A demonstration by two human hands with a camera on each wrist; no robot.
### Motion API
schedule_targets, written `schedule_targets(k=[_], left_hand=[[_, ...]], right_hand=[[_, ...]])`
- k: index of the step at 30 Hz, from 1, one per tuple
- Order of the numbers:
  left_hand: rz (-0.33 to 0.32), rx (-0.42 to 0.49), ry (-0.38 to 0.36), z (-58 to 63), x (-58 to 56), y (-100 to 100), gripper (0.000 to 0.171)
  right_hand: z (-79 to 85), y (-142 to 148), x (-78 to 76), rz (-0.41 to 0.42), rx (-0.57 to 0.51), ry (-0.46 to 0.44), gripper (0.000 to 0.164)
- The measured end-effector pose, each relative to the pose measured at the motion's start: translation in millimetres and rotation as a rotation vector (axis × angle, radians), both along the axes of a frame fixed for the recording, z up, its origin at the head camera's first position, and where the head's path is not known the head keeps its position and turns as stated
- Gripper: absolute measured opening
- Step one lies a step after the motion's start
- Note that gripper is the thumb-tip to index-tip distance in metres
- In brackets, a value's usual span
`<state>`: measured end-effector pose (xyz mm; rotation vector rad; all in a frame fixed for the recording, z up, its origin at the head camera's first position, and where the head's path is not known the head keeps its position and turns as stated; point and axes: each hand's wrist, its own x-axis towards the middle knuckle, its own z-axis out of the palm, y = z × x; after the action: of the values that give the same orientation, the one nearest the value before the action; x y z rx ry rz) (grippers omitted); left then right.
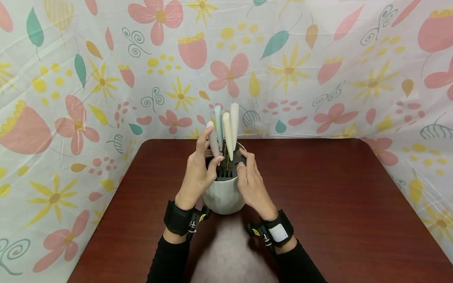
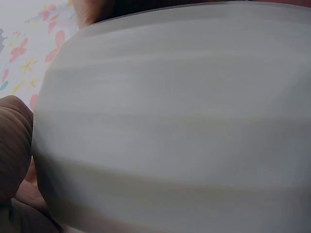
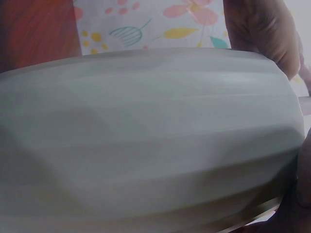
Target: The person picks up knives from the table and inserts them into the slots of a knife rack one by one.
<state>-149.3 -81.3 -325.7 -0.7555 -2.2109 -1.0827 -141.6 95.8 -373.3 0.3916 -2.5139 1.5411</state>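
Observation:
A round, ribbed off-white knife holder [image 1: 224,198] with a dark slotted top [image 1: 221,173] stands between the hands. Several pastel handles rise from it: a pale blue one [image 1: 218,125], a cream one [image 1: 227,131] and a white one [image 1: 234,122]. At its left side my left hand [image 1: 196,173] pinches a pale grey knife handle [image 1: 213,141], index finger near the upper end and thumb lower down. My right hand [image 1: 253,182] grips the holder's right rim, thumb and fingers curled over the top edge. The ribbed wall [image 2: 170,111] fills most of both wrist views; the blades are hidden.
A dark red-brown wooden table [image 1: 318,204] lies under everything, with a bright patch of glare near its front edge. Behind and beside it hangs a white cloth [image 1: 283,94] printed with flowers and leaves. Black straps with cameras [image 1: 180,218] sit on both wrists.

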Motion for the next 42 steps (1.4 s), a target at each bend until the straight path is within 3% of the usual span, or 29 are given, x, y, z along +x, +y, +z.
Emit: schedule_targets(k=[8, 18, 25, 30, 35, 38, 42], left_hand=[[-0.051, 0.029, -0.106, 5.0, -6.9, -6, 0.083], [-0.008, -0.026, -0.149, 4.8, -12.5, 3, 0.084], [0.024, -0.020, -0.121, 4.2, -21.1, 14, 0.080], [0.062, -0.024, -0.027, 6.6, -25.2, 24, 0.070], [0.156, -0.060, 0.139, 21.0, -21.8, 35, 0.062], [0.242, -0.096, 0.286, 34.2, -10.9, 41, 0.055], [0.349, -0.148, 0.463, 51.9, 14.1, 49, 0.048]], right_hand=[[2.1, -1, 2.3, 0.009, -0.012, -0.003, 0.047], [1.6, 0, -3.2, 0.027, -0.006, -0.005, 0.047], [3.3, 8, -16.0, 0.049, -0.036, -0.014, 0.048], [12.5, 24, -21.6, 0.034, -0.021, -0.021, 0.057], [37.0, 40, -24.4, -0.046, 0.008, 0.120, 0.057], [57.7, 46, -19.4, -0.082, 0.001, 0.242, 0.054], [78.1, 49, -1.5, -0.118, 0.029, 0.415, 0.051]])
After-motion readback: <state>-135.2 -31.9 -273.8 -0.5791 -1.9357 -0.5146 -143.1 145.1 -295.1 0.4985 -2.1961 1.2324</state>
